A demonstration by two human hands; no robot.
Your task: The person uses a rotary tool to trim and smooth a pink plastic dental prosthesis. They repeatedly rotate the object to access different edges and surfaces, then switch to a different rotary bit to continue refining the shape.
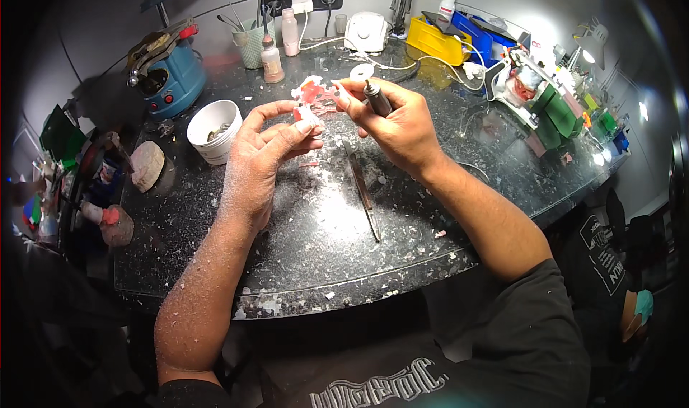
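My left hand (269, 139) pinches a small pink-and-white denture piece (310, 106) between thumb and fingers, above the far middle of the bench. Its lattice-like right part reaches toward my other hand. My right hand (398, 121) is closed around a dark, pen-shaped handpiece (377, 99), its fingertips right beside the denture piece. The handpiece's working tip is hard to make out. Below the hands, a slim knife (361, 185) with a brown handle lies on the bench. Pale dust coats my left forearm.
The black bench (301, 228) is strewn with pale shavings. At left stand a white tub (215, 132), a plaster block (148, 166) and a blue machine (172, 81). Bottles (272, 60), a yellow bin (436, 42) and a white articulator (517, 85) line the back. A person sits at lower right.
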